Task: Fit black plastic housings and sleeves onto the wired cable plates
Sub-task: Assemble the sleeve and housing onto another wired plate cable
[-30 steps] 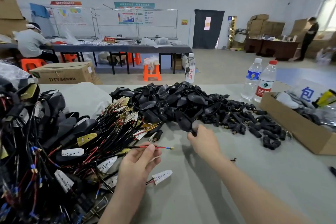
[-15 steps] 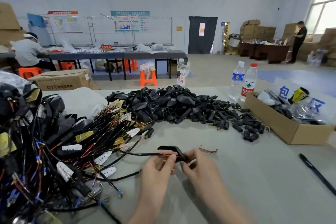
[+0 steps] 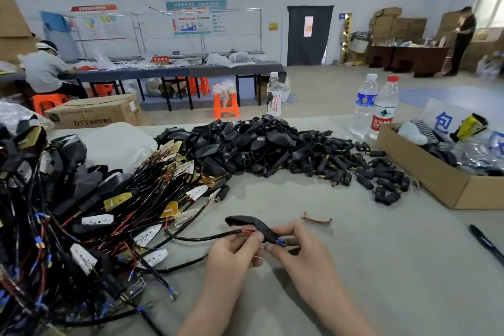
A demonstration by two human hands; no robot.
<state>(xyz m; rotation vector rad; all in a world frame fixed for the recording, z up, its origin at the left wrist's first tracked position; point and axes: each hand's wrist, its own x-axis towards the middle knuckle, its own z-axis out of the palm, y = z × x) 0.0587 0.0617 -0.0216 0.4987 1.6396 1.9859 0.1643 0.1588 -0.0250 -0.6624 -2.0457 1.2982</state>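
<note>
A black plastic housing (image 3: pixel 246 222) is held just above the grey table in front of me. My right hand (image 3: pixel 294 252) grips its narrow end, where blue and red wire tips stick out. My left hand (image 3: pixel 234 252) pinches the black cable (image 3: pixel 196 238) with red wire where it enters the housing. The cable runs left into a tangle of wired cable plates (image 3: pixel 90 215). A heap of black housings (image 3: pixel 245 142) lies behind, with several black sleeves (image 3: pixel 362 169) spread to its right.
A cardboard box (image 3: pixel 436 177) of oddments stands at the right, two water bottles (image 3: pixel 377 106) behind it. A black pen (image 3: pixel 488 245) lies at the far right, a short wire scrap (image 3: pixel 316 220) near my hands. People work at distant tables.
My right hand took a housing from the heap and brought it to the cable in my left hand. The wire tips now poke out of the housing's narrow end.
</note>
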